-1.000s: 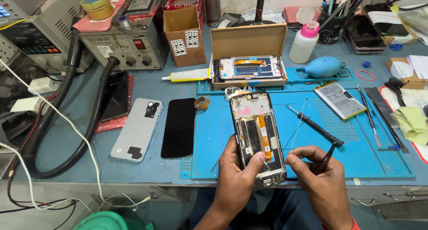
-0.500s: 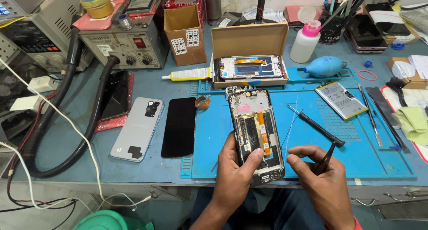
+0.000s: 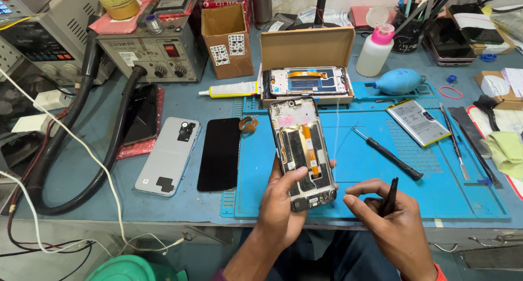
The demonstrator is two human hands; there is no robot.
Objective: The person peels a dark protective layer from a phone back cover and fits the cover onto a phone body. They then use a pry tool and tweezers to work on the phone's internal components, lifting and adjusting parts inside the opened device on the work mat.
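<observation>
In the head view one opened phone frame (image 3: 303,150) sits in the grasp of the left hand (image 3: 283,205), thumb across its lower face, while the right hand (image 3: 392,224) just beside it pinches one black pry tool (image 3: 389,196). Beyond the left hand lie one grey back cover (image 3: 168,156) and one black screen panel (image 3: 220,153); a second opened phone (image 3: 308,82) rests in the cardboard box further ahead. The held frame's lower edge is partly hidden by fingers and its small parts are hard to make out; its long axis runs away from the person, top end pointing towards the box.
</observation>
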